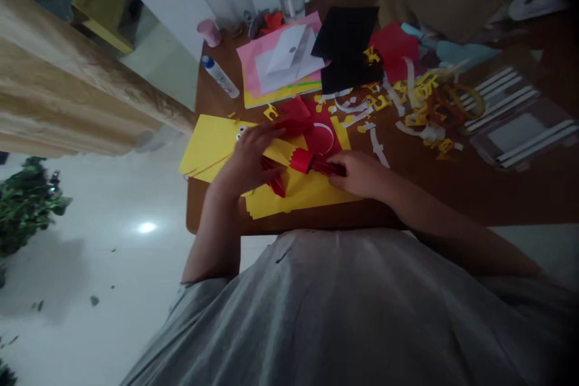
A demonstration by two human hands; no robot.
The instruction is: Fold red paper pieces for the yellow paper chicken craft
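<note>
Left hand (pixel 244 163): fingers spread apart over the yellow piece (pixel 280 152), the thumb set well away from them; whether it grips, I cannot tell.
Right hand (pixel 359 175): thumb and fingers pinched narrow on the red strip (pixel 322 166), near its right end.
Yellow piece: lies between the two hands, a jagged red cuff (pixel 300 160) at its right end, beside the red strip.
Toy eyes (pixel 240 133): white, just beside the left hand (partly tucked behind it).
Folded red paper (pixel 277 185): pokes out below the left thumb.
Yellow sheets (pixel 312 196): spread beneath the work on the brown table (pixel 434 193), near its front edge.
Glue bottle (pixel 220 76): lies tilted at the table's left side, its cap blue.
Paper pile (pixel 251 63): pink, white and yellow, beyond the hands, with black paper (pixel 348 42) to its right.
Scraps (pixel 379 101): yellow and white, scattered beyond the right hand.
Clear case (pixel 520 132): holds white sticks, at the far right, near a roll of tape (pixel 473 102).
</note>
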